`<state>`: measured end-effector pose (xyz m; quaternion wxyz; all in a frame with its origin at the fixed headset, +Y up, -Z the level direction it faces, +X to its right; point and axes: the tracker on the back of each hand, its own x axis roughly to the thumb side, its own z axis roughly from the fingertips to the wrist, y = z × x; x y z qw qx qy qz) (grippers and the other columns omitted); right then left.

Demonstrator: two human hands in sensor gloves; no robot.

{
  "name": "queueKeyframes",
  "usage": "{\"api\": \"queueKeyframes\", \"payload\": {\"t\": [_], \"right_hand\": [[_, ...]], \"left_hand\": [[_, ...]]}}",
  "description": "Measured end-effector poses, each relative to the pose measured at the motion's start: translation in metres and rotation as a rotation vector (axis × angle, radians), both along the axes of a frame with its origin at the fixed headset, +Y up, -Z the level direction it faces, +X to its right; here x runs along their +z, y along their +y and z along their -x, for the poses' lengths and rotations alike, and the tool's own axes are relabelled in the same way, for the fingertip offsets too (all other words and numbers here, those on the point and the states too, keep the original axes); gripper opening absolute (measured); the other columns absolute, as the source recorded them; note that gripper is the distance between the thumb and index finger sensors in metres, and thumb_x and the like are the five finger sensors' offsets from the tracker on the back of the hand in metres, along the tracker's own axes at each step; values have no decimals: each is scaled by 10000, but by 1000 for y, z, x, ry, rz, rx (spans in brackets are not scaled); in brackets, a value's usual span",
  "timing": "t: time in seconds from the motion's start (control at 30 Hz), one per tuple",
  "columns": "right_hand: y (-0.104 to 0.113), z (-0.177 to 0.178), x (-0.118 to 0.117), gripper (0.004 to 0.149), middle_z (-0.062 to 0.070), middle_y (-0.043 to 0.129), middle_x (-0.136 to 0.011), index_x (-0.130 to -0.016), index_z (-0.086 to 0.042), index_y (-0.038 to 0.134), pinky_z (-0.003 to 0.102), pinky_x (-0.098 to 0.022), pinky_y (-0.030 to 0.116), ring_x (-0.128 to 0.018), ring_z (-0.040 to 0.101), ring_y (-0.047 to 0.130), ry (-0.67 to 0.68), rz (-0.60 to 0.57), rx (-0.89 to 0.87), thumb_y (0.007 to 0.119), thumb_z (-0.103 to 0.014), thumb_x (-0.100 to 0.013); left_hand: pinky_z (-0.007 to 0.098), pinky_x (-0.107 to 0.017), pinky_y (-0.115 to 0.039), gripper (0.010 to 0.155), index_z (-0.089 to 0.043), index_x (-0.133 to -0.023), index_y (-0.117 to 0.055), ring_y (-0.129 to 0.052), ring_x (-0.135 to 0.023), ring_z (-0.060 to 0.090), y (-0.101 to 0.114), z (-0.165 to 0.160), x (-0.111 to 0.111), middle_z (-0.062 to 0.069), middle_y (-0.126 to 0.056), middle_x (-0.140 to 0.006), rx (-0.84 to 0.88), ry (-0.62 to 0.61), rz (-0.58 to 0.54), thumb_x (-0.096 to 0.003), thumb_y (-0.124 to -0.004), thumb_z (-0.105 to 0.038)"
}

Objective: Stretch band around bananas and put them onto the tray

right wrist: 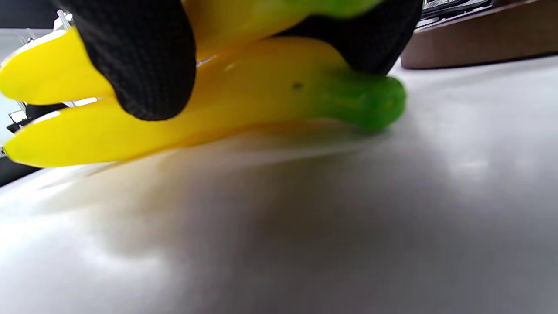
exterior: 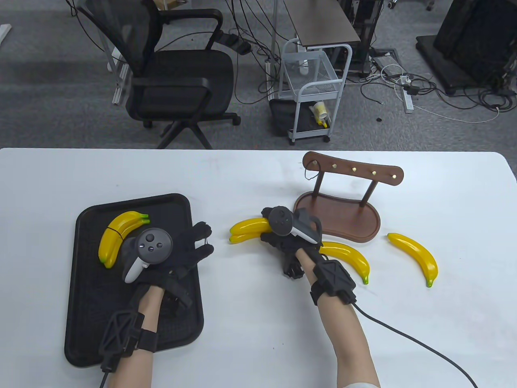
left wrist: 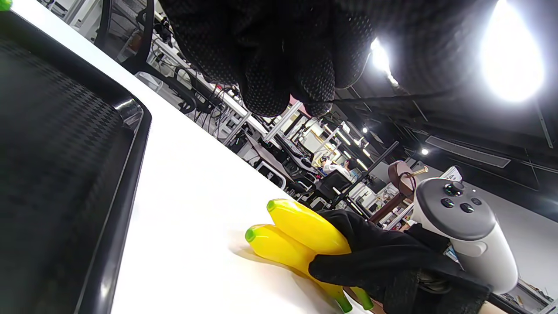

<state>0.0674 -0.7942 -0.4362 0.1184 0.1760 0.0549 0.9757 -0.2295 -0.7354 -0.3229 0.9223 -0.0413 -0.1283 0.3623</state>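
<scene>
**Right hand grips a loose pair of bananas beside the tray; left hand pinches a thin band**

On the white bench [exterior: 258, 331], the right hand [exterior: 288, 234] lies over two yellow plastic bananas [exterior: 246, 230] held side by side, its gloved fingers [right wrist: 139, 56] curled down around them. The right wrist view shows the pair close up, one on top of the other, green stem ends [right wrist: 370, 102] together and the lower one on or just off the bench surface. The pair sits between the black tray [exterior: 101, 323] and the wooden hook stand [exterior: 343, 202], with its tips pointing toward the tray.

The left hand [exterior: 177, 250] hovers over the tray's right edge. Its fingertips [left wrist: 270, 87] are drawn together and pinch a thin dark band [exterior: 207, 241], seen as a fine line running off to the right in the left wrist view. How much of the band is looped around the fingers cannot be told.

On the tray, near its far left corner, lies another banana pair [exterior: 119, 236], a dark band visible around its middle. Two single bananas lie on the bench to the right: one [exterior: 347, 256] just beside the right wrist, at the front edge of the stand's base, and one [exterior: 416, 256] farther right, apart from the stand.

The stand's crossbar carries brass pegs, and a thin dark loop [exterior: 310, 173] hangs from the leftmost one. Behind the bench are a black office chair [exterior: 169, 72] and a small white trolley [exterior: 313, 93].
</scene>
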Motion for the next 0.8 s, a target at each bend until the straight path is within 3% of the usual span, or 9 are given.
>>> {"api": "queueKeyframes", "payload": {"t": [0.4, 0.8], "right_hand": [[0, 3, -1, 664, 92, 746, -1027, -1025, -176, 603, 480, -566, 809, -838, 346, 862, -27, -24, 31, 911, -342, -461], [5, -3, 2, 662, 117, 830, -972, -987, -146, 678, 453, -508, 871, -753, 332, 954, -52, -70, -1, 950, -358, -422]], "left_hand": [[462, -836, -597, 649, -298, -1066, -591, -786, -1055, 227, 0, -1, -1, -64, -739, -1119, 6, -7, -7, -488, -726, -559], [463, -836, -596, 647, -297, -1067, -589, -786, -1055, 230, 0, -2, -1, -65, -739, -1119, 13, -12, -6, -490, -725, -558]]}}
